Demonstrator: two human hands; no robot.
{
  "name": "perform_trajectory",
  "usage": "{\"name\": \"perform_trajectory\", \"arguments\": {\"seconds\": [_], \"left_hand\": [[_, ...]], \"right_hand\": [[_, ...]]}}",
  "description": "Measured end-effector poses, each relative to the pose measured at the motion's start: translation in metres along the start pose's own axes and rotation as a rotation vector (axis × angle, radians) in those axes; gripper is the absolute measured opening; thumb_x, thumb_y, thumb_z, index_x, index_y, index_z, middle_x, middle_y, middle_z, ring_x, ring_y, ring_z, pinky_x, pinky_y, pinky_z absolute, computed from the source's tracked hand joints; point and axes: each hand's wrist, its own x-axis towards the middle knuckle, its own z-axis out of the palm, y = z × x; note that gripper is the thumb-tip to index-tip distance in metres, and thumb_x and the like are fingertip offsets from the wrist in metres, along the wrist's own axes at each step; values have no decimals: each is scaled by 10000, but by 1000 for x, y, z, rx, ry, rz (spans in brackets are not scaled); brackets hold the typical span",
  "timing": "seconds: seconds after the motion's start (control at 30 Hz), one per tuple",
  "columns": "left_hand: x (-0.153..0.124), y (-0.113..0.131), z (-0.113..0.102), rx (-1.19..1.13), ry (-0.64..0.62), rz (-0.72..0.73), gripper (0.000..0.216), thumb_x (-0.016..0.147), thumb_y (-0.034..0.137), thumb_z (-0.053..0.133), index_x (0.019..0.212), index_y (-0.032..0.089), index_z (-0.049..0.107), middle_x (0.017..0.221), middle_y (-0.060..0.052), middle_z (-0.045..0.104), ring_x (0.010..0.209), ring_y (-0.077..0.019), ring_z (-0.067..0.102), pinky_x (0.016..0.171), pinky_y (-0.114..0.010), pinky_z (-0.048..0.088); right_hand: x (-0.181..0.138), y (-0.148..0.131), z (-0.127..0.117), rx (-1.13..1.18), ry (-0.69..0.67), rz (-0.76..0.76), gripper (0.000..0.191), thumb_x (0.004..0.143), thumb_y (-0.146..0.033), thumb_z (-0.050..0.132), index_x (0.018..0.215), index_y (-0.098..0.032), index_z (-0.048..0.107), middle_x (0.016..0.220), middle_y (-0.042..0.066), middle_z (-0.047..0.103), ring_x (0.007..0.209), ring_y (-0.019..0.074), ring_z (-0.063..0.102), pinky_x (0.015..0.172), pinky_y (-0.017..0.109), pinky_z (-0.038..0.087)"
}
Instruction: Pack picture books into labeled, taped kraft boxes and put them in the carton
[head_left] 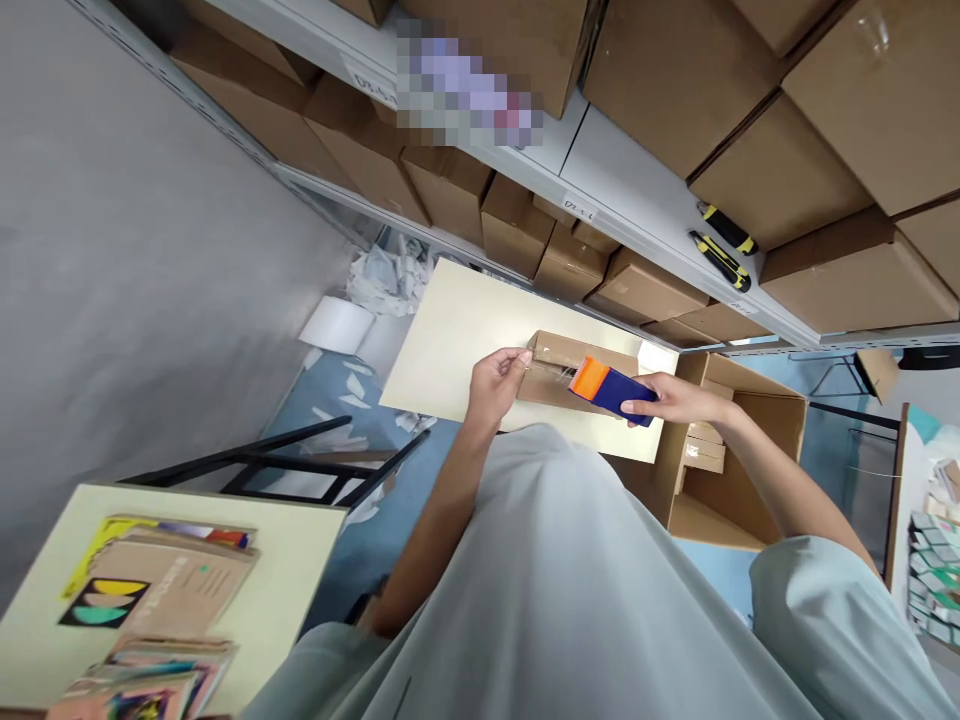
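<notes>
**Holding the carton (574,344) at one end and a navy-and-orange object (621,391) above it**

You have the carton lying flat on the cream worktop (442,345), close in front of your body, where both arms can reach it while bent. Its long side runs roughly left to right, which probably lets your two hands share its length without crowding each other.

Your left hand (493,385) is at the carton's left end, with thumb and fingertips drawn together at the edge. That likely steadies it, though you cannot tell from this view whether the grip pinches something or only presses.

Your right hand (671,398) has a closed grip on the far end of the navy-and-orange object, thumb on the near side. Holding it there leaves the orange end free, pointing left over the carton's middle. A shiny patch shows on the carton beside that end; it may be clear film, but it is too small to be sure.

Just beyond the worktop's right end stands a large open box (774,412) with smaller cartons (705,456) inside, apparently placed within your right arm's reach. Two yellow-and-black cutters (726,230) lie on the shelf (630,165) ahead, perhaps put there to leave the working surface to the carton.
</notes>
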Motion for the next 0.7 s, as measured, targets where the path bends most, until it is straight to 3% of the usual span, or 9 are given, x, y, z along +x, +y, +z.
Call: {"name": "perform_trajectory", "arguments": {"seconds": [0.1,0.23,0.4,0.7], "left_hand": [[11,-13,-13,-27,130,-33,531,720,647,801,926,159,748,813,-53,713,627,-122,538,529,-253,384],[26,-30,-40,-57,303,-55,425,717,522,796,906,143,753,782,-31,681,568,-88,440,486,-242,320],[35,-48,-42,-72,296,-152,350,708,443,772,871,134,760,795,-46,712,542,-78,431,470,-234,323],[40,-70,-28,-16,282,-205,404,674,502,813,852,140,789,779,-64,743,582,-107,504,509,-238,371]], "right_hand": [[9,1,-16,-1,-79,51,608,866,-768,761,984,-172,722,877,61,782,805,199,743,723,304,595],[15,17,-36,-21,-84,144,640,811,-791,798,955,-172,725,864,60,783,813,214,748,754,324,608],[26,36,-54,-56,-123,197,668,790,-817,797,945,-169,746,837,62,784,767,208,733,737,329,606],[33,61,-62,-51,-139,265,687,721,-819,848,899,-163,749,828,72,799,766,224,739,744,334,605]]}}
